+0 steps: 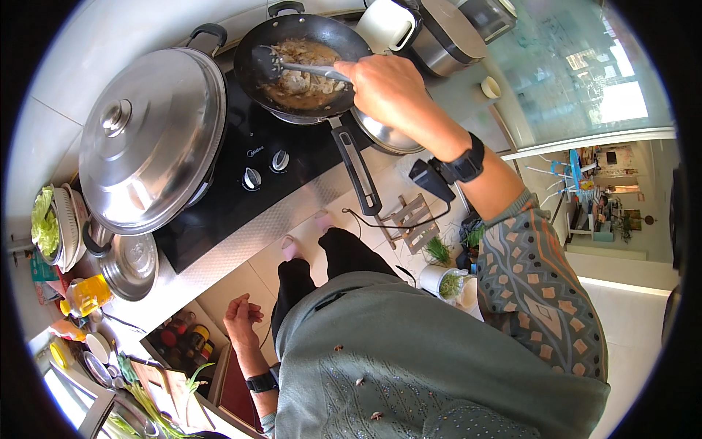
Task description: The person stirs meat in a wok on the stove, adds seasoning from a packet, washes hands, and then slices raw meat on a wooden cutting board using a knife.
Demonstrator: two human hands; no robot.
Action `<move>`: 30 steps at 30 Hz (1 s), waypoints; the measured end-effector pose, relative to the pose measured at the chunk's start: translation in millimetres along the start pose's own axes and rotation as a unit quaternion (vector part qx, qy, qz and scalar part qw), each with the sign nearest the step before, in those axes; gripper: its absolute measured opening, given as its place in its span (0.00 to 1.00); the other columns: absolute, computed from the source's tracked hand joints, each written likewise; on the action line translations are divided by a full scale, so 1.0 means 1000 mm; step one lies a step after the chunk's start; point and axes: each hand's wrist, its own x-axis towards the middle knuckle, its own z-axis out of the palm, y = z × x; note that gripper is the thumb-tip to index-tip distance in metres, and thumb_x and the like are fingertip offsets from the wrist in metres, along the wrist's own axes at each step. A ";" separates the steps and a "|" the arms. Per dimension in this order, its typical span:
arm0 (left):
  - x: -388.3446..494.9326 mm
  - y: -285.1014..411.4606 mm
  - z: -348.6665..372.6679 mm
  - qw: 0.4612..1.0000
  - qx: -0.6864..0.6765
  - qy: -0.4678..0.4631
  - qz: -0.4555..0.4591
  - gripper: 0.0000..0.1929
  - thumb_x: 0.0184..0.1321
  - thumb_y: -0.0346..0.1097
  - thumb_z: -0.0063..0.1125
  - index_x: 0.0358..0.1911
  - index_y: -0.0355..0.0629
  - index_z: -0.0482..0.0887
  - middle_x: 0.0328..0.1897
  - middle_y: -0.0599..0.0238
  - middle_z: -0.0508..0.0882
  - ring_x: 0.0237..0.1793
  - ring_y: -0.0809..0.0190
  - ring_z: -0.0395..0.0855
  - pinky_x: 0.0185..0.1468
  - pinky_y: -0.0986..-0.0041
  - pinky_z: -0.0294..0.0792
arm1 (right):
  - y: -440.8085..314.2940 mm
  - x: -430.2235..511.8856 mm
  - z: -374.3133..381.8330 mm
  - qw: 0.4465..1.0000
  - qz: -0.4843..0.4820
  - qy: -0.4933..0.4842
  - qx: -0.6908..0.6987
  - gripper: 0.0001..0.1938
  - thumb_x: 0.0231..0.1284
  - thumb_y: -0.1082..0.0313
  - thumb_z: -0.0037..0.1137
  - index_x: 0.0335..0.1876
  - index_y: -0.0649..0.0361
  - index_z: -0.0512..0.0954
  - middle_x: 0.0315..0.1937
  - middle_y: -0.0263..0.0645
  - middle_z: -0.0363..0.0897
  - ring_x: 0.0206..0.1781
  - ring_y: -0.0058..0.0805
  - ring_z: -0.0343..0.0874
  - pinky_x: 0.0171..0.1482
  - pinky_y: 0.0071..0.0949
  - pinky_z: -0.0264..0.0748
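My right hand [386,88] grips the grey handle of a spatula [310,69] above a black wok [323,33]. The spatula's dark head rests at the left part of the wok, among pieces of food in brown sauce [310,96]. The wok stands on the black glass cooktop [219,203], its long handle [356,170] pointing towards me. My left hand [241,318] hangs low beside my body with its fingers loosely curled, and I see nothing in it. Left of the wok is a large pan under a domed steel lid [159,137].
A second lid [130,266], an oil bottle [88,295] and a basket of lettuce [68,228] stand at the left. Past the wok are a white kettle [384,24] and a steel appliance [447,38]. A wooden stool [414,222] and a white bucket [439,280] are on the floor.
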 end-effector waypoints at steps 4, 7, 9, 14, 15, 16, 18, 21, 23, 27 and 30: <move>0.002 0.001 0.002 1.000 0.010 -0.004 -0.006 0.11 0.70 0.35 0.53 0.46 0.35 0.84 0.25 0.60 0.84 0.19 0.66 0.79 0.26 0.77 0.71 | -0.011 -0.010 0.012 0.999 -0.030 0.018 -0.009 0.12 0.71 0.64 0.49 0.41 0.58 0.85 0.25 0.45 0.83 0.30 0.47 0.85 0.31 0.44 0.78; 0.004 0.004 0.001 1.000 0.006 -0.017 0.010 0.11 0.70 0.35 0.53 0.46 0.34 0.84 0.24 0.59 0.84 0.19 0.65 0.79 0.26 0.76 0.71 | -0.008 -0.011 0.011 0.999 -0.007 0.014 -0.028 0.12 0.71 0.65 0.49 0.40 0.60 0.84 0.25 0.45 0.83 0.30 0.46 0.85 0.31 0.44 0.78; 0.003 0.005 -0.002 1.000 0.016 -0.003 0.010 0.11 0.69 0.34 0.53 0.46 0.34 0.84 0.24 0.59 0.84 0.19 0.65 0.79 0.26 0.76 0.70 | 0.001 -0.018 0.000 0.999 0.018 -0.001 -0.034 0.09 0.65 0.67 0.52 0.42 0.54 0.85 0.26 0.40 0.82 0.30 0.43 0.84 0.31 0.43 0.76; 0.004 0.000 -0.009 1.000 0.002 0.007 -0.001 0.10 0.69 0.34 0.53 0.46 0.35 0.83 0.24 0.59 0.84 0.19 0.65 0.78 0.25 0.76 0.70 | 0.031 -0.060 -0.055 0.983 -0.099 0.067 -0.141 0.18 0.47 0.73 0.59 0.46 0.47 0.86 0.29 0.29 0.81 0.36 0.32 0.80 0.39 0.32 0.75; 0.004 -0.002 -0.009 1.000 -0.001 0.004 -0.004 0.10 0.69 0.34 0.53 0.45 0.35 0.83 0.24 0.59 0.84 0.18 0.65 0.78 0.25 0.76 0.70 | 0.035 -0.063 -0.063 0.975 -0.135 0.075 -0.159 0.17 0.47 0.73 0.59 0.45 0.47 0.86 0.28 0.29 0.80 0.36 0.32 0.79 0.39 0.32 0.74; 0.004 -0.003 -0.008 1.000 -0.004 0.004 -0.010 0.10 0.69 0.34 0.53 0.45 0.35 0.83 0.24 0.59 0.84 0.18 0.65 0.78 0.24 0.76 0.70 | 0.040 -0.065 -0.070 0.969 -0.156 0.062 -0.182 0.17 0.47 0.72 0.59 0.44 0.47 0.86 0.27 0.28 0.79 0.36 0.31 0.78 0.40 0.31 0.74; 0.005 -0.005 -0.006 1.000 -0.006 -0.002 -0.004 0.10 0.69 0.34 0.53 0.45 0.35 0.83 0.24 0.59 0.84 0.18 0.65 0.78 0.24 0.76 0.70 | 0.051 -0.069 -0.079 0.957 -0.203 0.050 -0.201 0.15 0.46 0.70 0.59 0.42 0.48 0.86 0.26 0.27 0.78 0.36 0.29 0.76 0.39 0.32 0.74; 0.007 -0.005 0.002 1.000 -0.001 -0.008 0.005 0.10 0.69 0.34 0.53 0.45 0.35 0.83 0.23 0.59 0.84 0.18 0.65 0.78 0.24 0.76 0.70 | 0.062 -0.067 -0.071 0.952 -0.265 0.092 -0.119 0.11 0.51 0.71 0.57 0.41 0.53 0.85 0.26 0.28 0.77 0.36 0.31 0.76 0.43 0.31 0.74; 0.007 -0.003 0.009 1.000 0.005 -0.010 0.015 0.10 0.69 0.34 0.53 0.45 0.35 0.84 0.23 0.59 0.84 0.18 0.65 0.78 0.24 0.76 0.70 | 0.067 -0.062 -0.055 0.948 -0.266 0.056 -0.164 0.07 0.57 0.69 0.54 0.37 0.56 0.82 0.27 0.30 0.77 0.39 0.31 0.77 0.46 0.30 0.74; 0.002 -0.001 0.024 1.000 0.005 0.003 0.025 0.10 0.70 0.34 0.53 0.45 0.35 0.84 0.23 0.59 0.84 0.18 0.65 0.78 0.24 0.76 0.70 | 0.069 -0.045 -0.021 0.953 -0.239 0.002 -0.187 0.12 0.68 0.66 0.48 0.28 0.60 0.76 0.30 0.34 0.79 0.43 0.32 0.80 0.50 0.28 0.75; -0.006 -0.006 0.034 1.000 -0.002 0.007 0.025 0.11 0.70 0.34 0.53 0.45 0.34 0.83 0.23 0.59 0.84 0.18 0.65 0.78 0.24 0.76 0.70 | 0.086 -0.051 -0.032 0.952 -0.251 0.098 -0.145 0.04 0.61 0.66 0.55 0.34 0.56 0.79 0.33 0.34 0.80 0.42 0.32 0.79 0.50 0.29 0.73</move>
